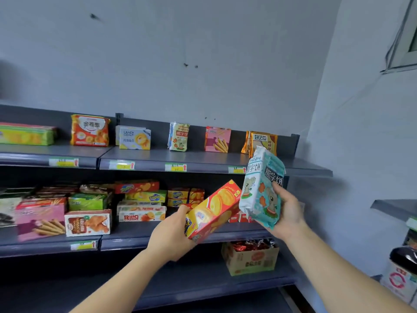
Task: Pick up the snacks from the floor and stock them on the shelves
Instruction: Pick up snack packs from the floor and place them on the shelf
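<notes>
Left hand has its fingers wrapped around a red biscuit box, tilted. Right hand grips a teal bear-biscuit bag upright, both in front of the shelves.

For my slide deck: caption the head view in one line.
Left hand grips a red biscuit box, right hand a teal bear-biscuit bag, before snack shelves.

top shelf: gap right of LANDY box | bottom shelf: room left of cardboard box

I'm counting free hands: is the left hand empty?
No, the left hand grips a red box, while the right hand holds a teal bag.
</notes>
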